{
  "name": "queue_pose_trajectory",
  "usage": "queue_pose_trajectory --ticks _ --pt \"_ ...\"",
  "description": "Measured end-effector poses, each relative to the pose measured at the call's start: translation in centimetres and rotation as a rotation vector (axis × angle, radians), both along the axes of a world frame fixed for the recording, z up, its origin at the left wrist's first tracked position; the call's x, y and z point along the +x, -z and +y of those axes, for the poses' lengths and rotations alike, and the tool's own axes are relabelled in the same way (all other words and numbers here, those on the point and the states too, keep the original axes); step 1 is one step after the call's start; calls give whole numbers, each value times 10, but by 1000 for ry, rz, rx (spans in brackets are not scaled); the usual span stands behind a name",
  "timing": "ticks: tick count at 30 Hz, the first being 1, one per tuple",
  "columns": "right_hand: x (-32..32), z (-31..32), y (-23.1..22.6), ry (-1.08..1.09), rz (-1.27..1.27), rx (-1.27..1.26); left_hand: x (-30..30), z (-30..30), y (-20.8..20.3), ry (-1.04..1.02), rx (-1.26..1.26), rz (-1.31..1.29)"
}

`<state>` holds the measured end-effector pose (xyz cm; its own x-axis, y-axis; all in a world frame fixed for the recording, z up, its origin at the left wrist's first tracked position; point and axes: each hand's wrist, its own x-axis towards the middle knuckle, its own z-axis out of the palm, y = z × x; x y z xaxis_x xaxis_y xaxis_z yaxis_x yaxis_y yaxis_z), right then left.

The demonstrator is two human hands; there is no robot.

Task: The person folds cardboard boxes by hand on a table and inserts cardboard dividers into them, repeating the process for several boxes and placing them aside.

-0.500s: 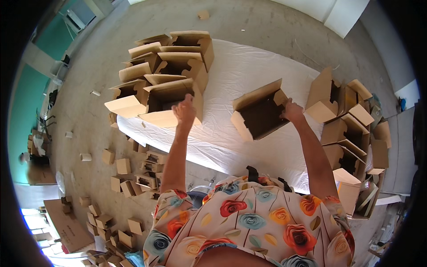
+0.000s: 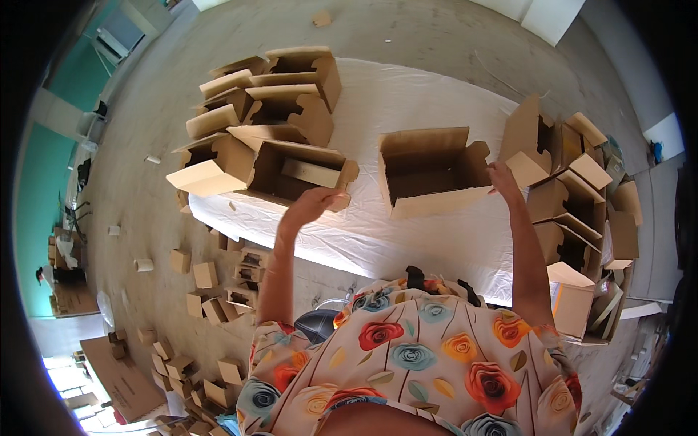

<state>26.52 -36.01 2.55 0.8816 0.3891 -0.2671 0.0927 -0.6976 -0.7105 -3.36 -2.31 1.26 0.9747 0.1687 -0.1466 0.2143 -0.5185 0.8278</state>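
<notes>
My left hand (image 2: 314,206) is closed on the near right corner of an open cardboard box (image 2: 273,190) at the front of the left group. Inside that box a pale flat piece (image 2: 311,172) shows; whether it is a flap or separate, I cannot tell. My right hand (image 2: 503,179) pinches the right end of a second open cardboard box (image 2: 436,201), which stands alone mid-table with its flaps up and a dark, bare inside. A gap of white cloth lies between the two boxes.
Behind the left box, several open boxes (image 2: 294,109) stand in rows on the white-covered table (image 2: 407,87). More open boxes (image 2: 567,203) crowd the right edge. Small cartons (image 2: 207,275) lie on the floor at the left, near a large flat cardboard sheet (image 2: 120,378).
The lone box has turned to lie squarer to me, its right end shifting right with my right hand. The left front box has swung round, its right end moving right; my left hand is lower.
</notes>
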Motion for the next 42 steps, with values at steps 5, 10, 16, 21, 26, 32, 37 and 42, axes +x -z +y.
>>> queue_pose_trajectory --ticks 5,10,16,21,26,32,37,42 --pt "5 -18 22 20 88 72 44 18 -21 20 -189 593" --pt "1 -12 22 3 86 41 46 78 153 -633 -581 479" --pt "-10 -14 16 54 48 29 54 70 155 135 735 449" --pt "-12 -22 21 101 3 -12 53 55 169 248 871 417" --pt "-15 -23 18 94 32 -37 53 61 171 258 936 402" --pt "-18 -17 10 30 38 -10 61 81 114 162 928 354" --pt "-16 -20 15 53 39 25 29 44 -43 -391 950 -17" --pt "-17 -24 16 53 37 7 -36 1 -149 -820 726 -417"
